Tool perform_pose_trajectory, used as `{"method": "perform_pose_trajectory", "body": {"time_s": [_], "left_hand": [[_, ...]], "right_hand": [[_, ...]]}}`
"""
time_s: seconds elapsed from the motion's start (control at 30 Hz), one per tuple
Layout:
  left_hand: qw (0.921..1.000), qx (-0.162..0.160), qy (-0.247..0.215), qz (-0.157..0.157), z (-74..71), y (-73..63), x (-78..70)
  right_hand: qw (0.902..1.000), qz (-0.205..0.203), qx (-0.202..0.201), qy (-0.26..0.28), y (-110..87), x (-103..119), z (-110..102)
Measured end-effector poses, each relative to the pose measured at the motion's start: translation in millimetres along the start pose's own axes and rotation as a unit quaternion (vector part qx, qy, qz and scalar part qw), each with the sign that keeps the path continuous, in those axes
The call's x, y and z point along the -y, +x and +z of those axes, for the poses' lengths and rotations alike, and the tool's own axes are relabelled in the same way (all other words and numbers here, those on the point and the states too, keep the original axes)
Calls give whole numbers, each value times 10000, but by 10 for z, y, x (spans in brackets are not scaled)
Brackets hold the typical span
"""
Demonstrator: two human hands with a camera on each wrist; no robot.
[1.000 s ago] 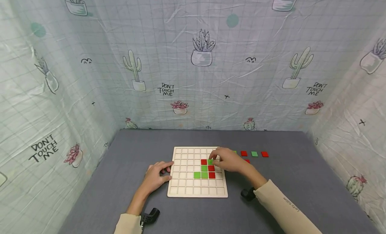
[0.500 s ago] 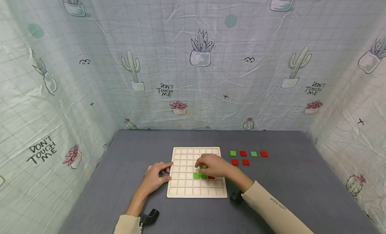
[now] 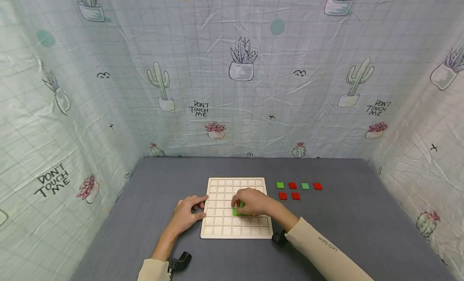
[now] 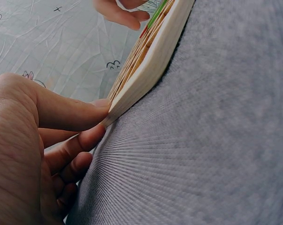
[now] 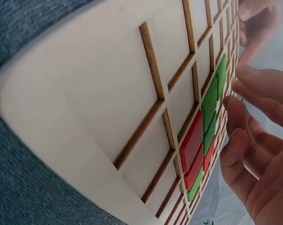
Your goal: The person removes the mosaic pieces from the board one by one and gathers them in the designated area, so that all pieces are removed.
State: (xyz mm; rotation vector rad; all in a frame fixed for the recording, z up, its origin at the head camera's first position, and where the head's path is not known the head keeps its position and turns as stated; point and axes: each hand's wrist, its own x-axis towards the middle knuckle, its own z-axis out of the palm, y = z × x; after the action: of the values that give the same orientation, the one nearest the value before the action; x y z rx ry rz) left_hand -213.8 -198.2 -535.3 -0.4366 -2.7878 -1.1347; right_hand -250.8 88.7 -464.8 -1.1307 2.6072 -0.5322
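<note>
A pale wooden grid board (image 3: 221,226) lies on the table, with red and green square tiles in its cells. My left hand (image 3: 186,214) touches the board's left edge with thumb and index finger spread apart. My right hand (image 3: 251,201) is bent over the board and hides most of the tiles. A green tile (image 3: 235,212) shows by its thumb, and a small red patch lies between thumb and index finger. In the right wrist view several tiles sit together, among them a red tile (image 5: 192,143) and a green tile (image 5: 209,105). Whether those fingertips pinch a tile is hidden.
Right of the board lie loose tiles in two rows, including a green tile (image 3: 280,185) and a red tile (image 3: 282,196). The grey table (image 3: 326,224) meets a hanging cactus-print cloth (image 3: 181,71) at the back and sides.
My right hand has moved from the board's right side left and nearer, toward the middle, covering tiles that showed before. The loose tiles at right came into full view. My left hand stayed put.
</note>
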Motion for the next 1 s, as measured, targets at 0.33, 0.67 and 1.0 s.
{"method": "perform_pose_trajectory", "body": {"time_s": [0.33, 0.67, 1.0], "left_hand": [[10000, 22, -43, -36, 8, -13, -1], [10000, -27, 2, 35, -1, -9, -6], [9999, -83, 43, 73, -2, -11, -9]], "right_hand": [[9999, 70, 8, -124, 4, -8, 46], [9998, 188, -46, -61, 5, -2, 43], [9994, 326, 94, 107, 26, 15, 46]]}}
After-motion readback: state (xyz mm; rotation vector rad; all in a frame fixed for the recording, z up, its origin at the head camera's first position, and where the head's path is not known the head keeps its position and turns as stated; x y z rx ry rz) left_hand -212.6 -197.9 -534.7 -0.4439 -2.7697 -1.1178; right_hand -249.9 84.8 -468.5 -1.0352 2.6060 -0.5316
